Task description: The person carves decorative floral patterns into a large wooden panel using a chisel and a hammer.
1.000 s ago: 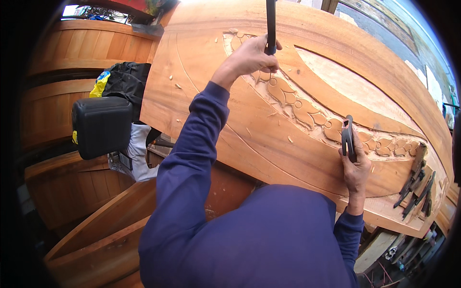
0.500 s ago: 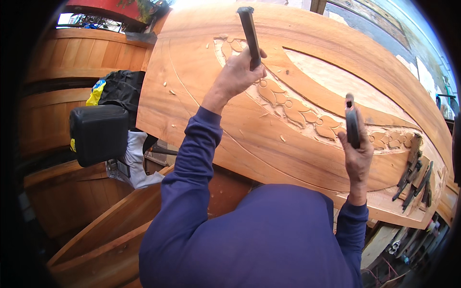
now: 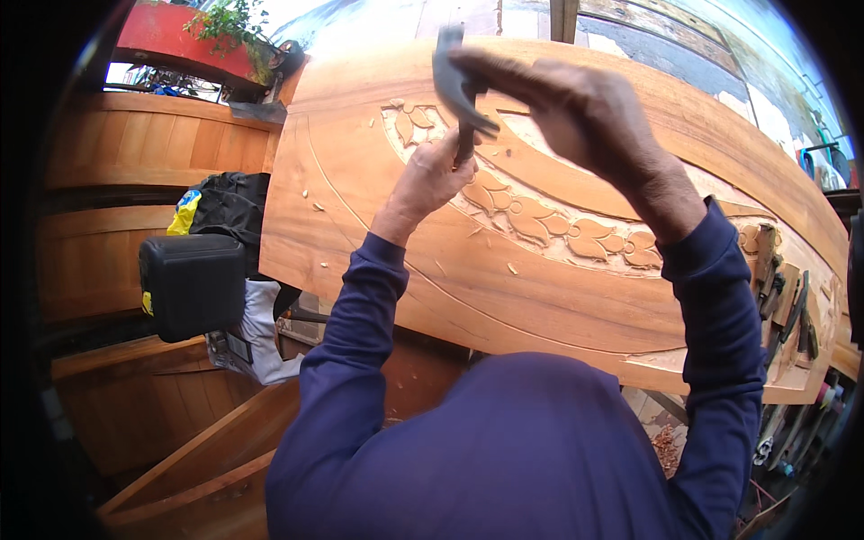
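A wooden panel (image 3: 558,319) bears a carved band of flowers and leaves (image 3: 531,220). At the band's upper-left end, my left hand (image 3: 432,180) grips a dark chisel (image 3: 465,144) standing nearly upright over the carving. My right hand (image 3: 594,126), blurred by motion, is closed on a dark hammer (image 3: 450,81), whose head is over the chisel's top and hides it; I cannot tell whether they touch. Several chisels and gouges (image 3: 792,319) lie together on the panel's right end, past my right arm.
Left of the panel sit a black case (image 3: 192,281), a black bag (image 3: 229,207) and white cloth (image 3: 261,310), among stacked wooden panels (image 3: 135,252). A red planter with leaves (image 3: 162,36) is at the back left. More tools (image 3: 783,441) stand below the right edge.
My right hand has swung up and left from the panel's right half, bringing the hammer over the chisel. My left hand has moved lower in the picture, still gripping the chisel.
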